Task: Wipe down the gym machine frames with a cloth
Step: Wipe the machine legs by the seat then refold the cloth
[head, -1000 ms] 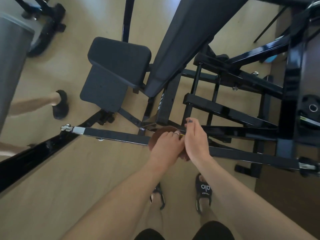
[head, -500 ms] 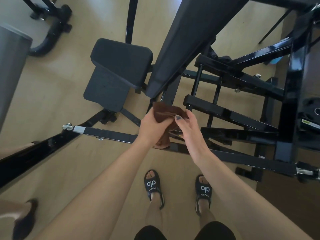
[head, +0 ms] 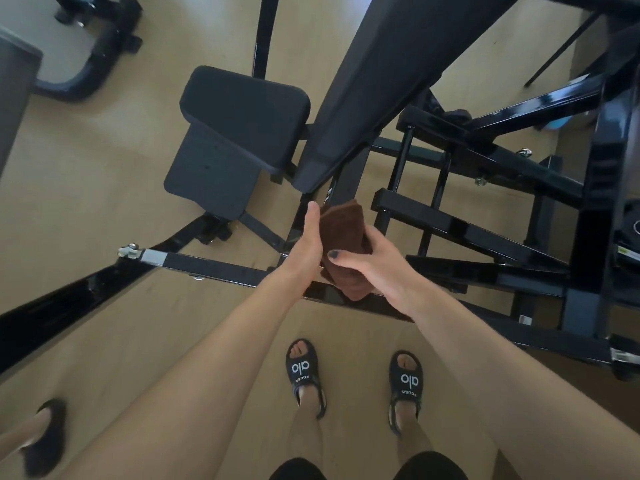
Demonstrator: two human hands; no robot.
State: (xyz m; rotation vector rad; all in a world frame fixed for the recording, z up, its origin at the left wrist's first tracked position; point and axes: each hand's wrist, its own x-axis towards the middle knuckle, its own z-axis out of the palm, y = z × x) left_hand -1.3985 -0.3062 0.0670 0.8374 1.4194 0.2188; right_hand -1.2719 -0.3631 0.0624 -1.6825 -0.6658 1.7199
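Observation:
A folded brown cloth (head: 343, 233) is held between both hands above the black machine frame (head: 214, 266). My left hand (head: 306, 244) lies flat along the cloth's left side, thumb pointing up. My right hand (head: 375, 265) grips the cloth from the right, its thumb with dark nail polish across the front. The cloth's lower corner hangs down over the low horizontal frame bar. A padded seat (head: 242, 133) and a long slanted back pad (head: 388, 74) rise beyond the hands.
More black frame bars (head: 460, 230) and an upright post (head: 602, 188) crowd the right. Another machine's base (head: 93, 64) lies at top left. My feet in black sandals (head: 304, 372) stand on the tan floor. Another person's foot (head: 45, 438) is at bottom left.
The cloth has been lifted off the low frame bar and folded flat between both hands. The other person's foot has moved from the left edge to bottom left.

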